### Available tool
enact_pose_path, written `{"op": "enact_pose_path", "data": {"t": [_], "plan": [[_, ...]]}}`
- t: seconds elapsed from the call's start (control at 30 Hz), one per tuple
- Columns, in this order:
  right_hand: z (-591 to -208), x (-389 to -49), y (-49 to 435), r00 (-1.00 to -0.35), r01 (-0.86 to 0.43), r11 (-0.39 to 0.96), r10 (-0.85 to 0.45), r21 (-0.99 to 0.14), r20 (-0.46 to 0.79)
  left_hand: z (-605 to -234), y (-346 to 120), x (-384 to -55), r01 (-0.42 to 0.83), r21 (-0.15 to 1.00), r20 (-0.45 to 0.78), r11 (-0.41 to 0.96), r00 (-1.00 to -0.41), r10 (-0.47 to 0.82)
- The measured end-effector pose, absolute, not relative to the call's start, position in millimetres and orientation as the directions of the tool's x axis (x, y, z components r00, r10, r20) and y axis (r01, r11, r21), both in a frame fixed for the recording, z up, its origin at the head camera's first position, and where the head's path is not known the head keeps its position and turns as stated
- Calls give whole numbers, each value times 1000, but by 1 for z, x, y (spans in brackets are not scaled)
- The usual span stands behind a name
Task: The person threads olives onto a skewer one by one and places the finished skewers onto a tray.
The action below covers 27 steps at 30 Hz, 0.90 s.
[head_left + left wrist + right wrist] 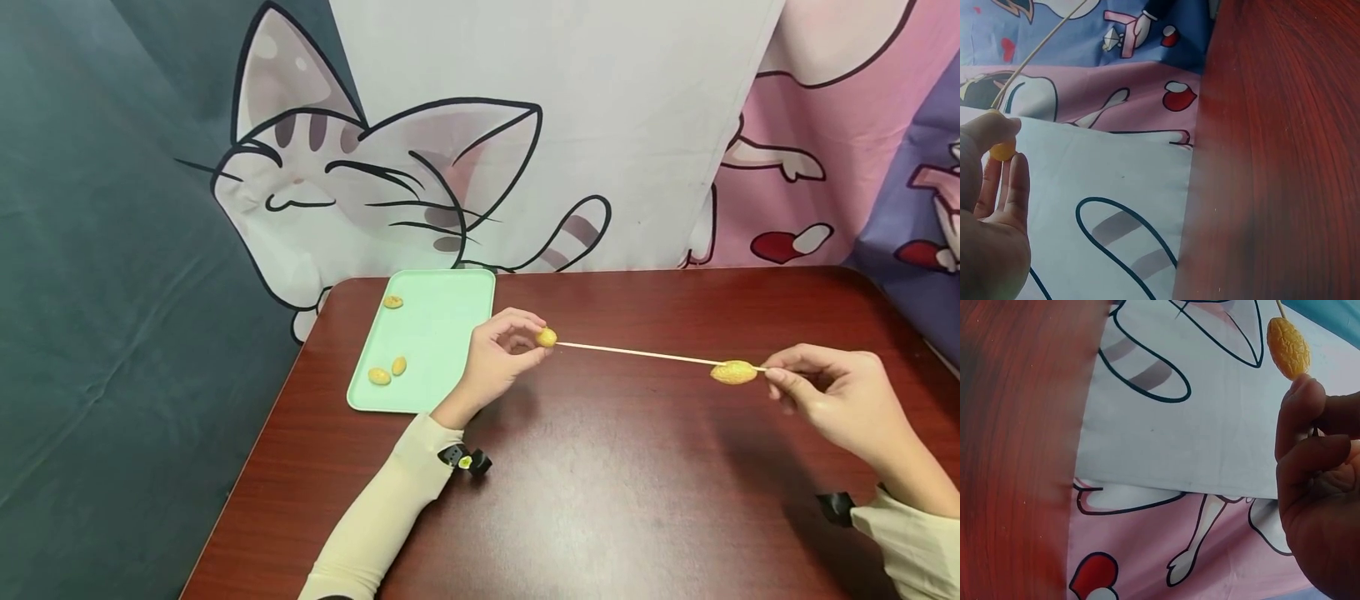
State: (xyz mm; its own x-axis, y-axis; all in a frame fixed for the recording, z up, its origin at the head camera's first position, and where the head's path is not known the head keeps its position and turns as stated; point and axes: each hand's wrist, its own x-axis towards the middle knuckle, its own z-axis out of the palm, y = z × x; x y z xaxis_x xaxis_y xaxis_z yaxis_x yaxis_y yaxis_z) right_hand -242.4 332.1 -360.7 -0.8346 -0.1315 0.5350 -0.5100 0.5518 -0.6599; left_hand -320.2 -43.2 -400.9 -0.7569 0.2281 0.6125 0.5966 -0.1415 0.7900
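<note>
Both hands hold a thin wooden skewer (637, 352) level above the table. My right hand (832, 392) pinches the skewer's right end between thumb and fingers. Just beyond those fingertips, a yellow, wrinkled, oval preserved fruit (734, 372) is threaded on the skewer; its creased skin shows in the right wrist view. At the other end, my left hand (501, 354) pinches a smaller-looking yellow fruit (547, 337) between thumb and fingers, at the skewer's tip. How far the tip goes into it is hidden. Similar fruits (379, 377) lie on a pale green tray (442, 333).
The tray lies at the back left of the dark red wooden table (600, 500), below and behind my left hand. A printed cloth (645, 142) with a cartoon cat hangs behind the table's far edge.
</note>
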Motion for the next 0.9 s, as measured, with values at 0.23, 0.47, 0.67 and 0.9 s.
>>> {"op": "enact_pose_path", "data": {"t": [0.23, 0.47, 0.67, 0.9], "plan": [[-361, -243, 333, -831, -506, 567, -120, -650, 543, -401, -45, -321, 631, 767, 639, -115, -733, 236], [-363, -242, 334, -820, -520, 579, -132, -628, 557, -383, -47, -308, 647, 756, 649, -104, -719, 249], [-363, -242, 333, -814, -528, 577, -136, -623, 564, -378, -49, -304, 647, 757, 646, -94, -718, 259], [-363, -244, 331, -809, -532, 588, -141, -610, 570, -385, -51, -308, 654, 752, 651, -87, -714, 258]]}}
